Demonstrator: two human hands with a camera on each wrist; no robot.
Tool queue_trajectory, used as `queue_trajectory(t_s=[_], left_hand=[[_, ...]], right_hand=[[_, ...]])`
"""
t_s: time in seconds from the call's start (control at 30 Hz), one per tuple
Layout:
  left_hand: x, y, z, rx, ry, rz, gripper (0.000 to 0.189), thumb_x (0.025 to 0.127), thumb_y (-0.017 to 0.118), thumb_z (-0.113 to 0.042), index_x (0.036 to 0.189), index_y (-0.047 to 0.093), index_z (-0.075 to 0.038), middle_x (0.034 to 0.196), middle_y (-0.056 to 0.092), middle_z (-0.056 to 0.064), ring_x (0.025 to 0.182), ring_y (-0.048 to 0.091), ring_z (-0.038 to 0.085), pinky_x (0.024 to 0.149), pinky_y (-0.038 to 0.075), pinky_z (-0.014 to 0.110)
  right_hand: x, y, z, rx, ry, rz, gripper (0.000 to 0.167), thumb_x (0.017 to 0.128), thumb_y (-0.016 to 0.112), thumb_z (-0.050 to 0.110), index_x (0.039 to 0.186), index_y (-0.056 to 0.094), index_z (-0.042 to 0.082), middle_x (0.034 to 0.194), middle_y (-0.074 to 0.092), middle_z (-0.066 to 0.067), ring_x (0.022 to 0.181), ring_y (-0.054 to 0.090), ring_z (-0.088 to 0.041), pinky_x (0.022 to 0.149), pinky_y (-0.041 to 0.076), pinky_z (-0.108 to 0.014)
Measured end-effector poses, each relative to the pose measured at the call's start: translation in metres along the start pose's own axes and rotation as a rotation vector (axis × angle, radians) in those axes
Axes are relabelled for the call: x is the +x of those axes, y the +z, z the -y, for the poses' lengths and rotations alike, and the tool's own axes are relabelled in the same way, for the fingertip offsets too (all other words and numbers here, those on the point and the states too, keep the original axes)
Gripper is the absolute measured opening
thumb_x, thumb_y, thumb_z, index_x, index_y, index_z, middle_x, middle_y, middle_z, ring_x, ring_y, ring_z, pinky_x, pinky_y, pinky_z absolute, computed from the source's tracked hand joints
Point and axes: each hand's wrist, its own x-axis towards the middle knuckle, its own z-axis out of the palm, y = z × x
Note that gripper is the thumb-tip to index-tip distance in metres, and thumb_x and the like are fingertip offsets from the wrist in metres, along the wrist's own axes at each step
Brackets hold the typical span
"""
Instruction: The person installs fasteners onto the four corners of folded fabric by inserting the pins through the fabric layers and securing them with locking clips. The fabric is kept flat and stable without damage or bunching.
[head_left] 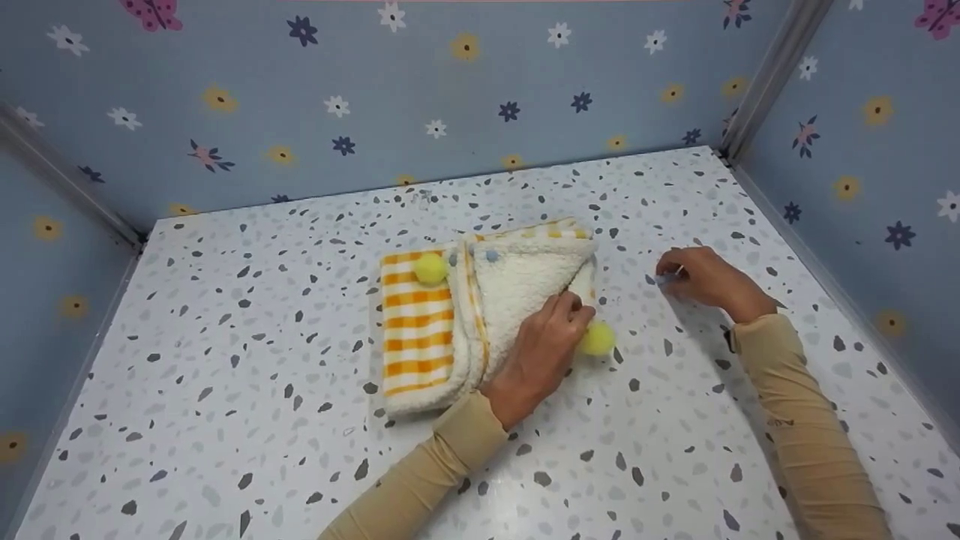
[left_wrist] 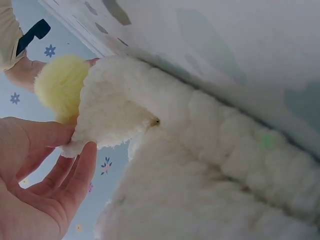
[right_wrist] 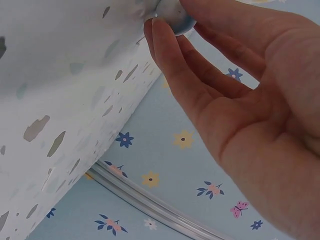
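Note:
A folded cloth, orange-and-white checked with cream fleece on its other side, lies on the tabletop. Yellow pom-poms trim it, and two small blue round pieces sit near its upper fold. My left hand pinches a fleece corner at the cloth's right side; the left wrist view shows thumb and fingers on that corner, beside a fluffy pom-pom. To the right of the cloth, my right hand pinches a small round blue knob close over the table, partly hidden by the fingers.
The white speckled tabletop stretches around the cloth. Blue flower-print panels stand along its back and both sides, joined by metal corner posts.

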Motion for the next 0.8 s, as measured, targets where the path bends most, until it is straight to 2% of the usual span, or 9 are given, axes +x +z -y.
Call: queue_trajectory(t_s=[0.33,0.63,0.8], left_hand=[[0.000,0.000,0.000,0.006,0.003,0.013,0.025,0.091,0.064,0.012,0.105,0.072,-0.007,0.102,0.061,0.009,0.087,0.063,0.020,0.068,0.057,0.027],[-0.001,0.001,0.000,-0.003,0.008,0.007,0.022,0.094,0.063,0.012,0.103,0.069,-0.007,0.100,0.058,0.009,0.084,0.061,0.020,0.063,0.055,0.028],[-0.002,0.000,-0.001,-0.003,0.009,0.003,0.022,0.093,0.062,0.012,0.103,0.069,-0.006,0.100,0.058,0.009,0.083,0.060,0.020,0.064,0.056,0.028]], right_hand=[[0.003,-0.002,0.007,-0.010,-0.035,-0.061,0.016,0.096,0.064,-0.007,0.111,0.068,-0.010,0.107,0.070,-0.026,0.101,0.066,-0.041,0.090,0.051,-0.057],[0.004,-0.003,0.021,0.009,-0.116,-0.128,0.016,0.097,0.065,-0.004,0.112,0.070,-0.008,0.104,0.072,-0.023,0.093,0.070,-0.036,0.083,0.055,-0.053],[0.006,-0.002,0.028,0.022,-0.145,-0.158,0.016,0.097,0.067,-0.002,0.112,0.071,-0.007,0.103,0.073,-0.020,0.091,0.070,-0.034,0.081,0.056,-0.051]])
